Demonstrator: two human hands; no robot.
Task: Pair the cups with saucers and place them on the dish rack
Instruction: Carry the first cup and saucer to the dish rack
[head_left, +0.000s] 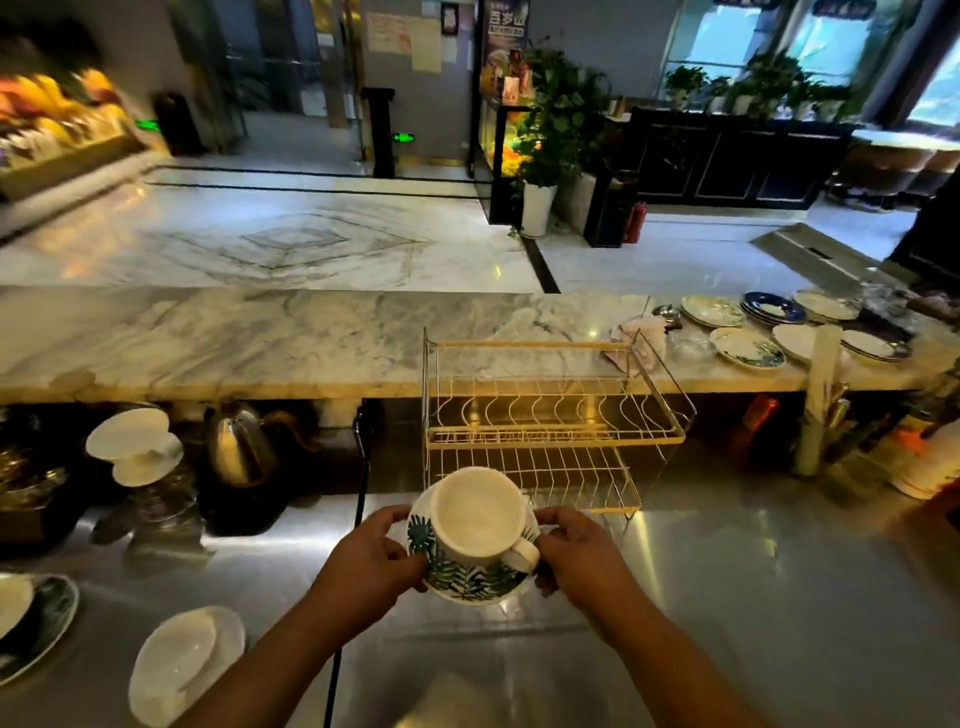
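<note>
A white cup (479, 514) with a handle on its right sits on a saucer (470, 584) patterned with green leaves. I hold the pair above the steel counter, just in front of the gold wire dish rack (550, 431). My left hand (371, 553) grips the saucer's left rim and my right hand (571, 551) grips its right rim, beside the cup's handle. Both tiers of the rack hold nothing. At the lower left lie a plain white saucer (184, 662) and a leaf-patterned saucer (44, 626) with a white cup (13, 600) at the frame's edge.
A steel kettle (240, 444) and stacked white dishes (132, 444) stand at the left under the marble ledge (208, 338). Several plates (748, 348) lie on the ledge at the right. A black cable (361, 483) runs down the counter. Containers (930, 462) crowd the far right.
</note>
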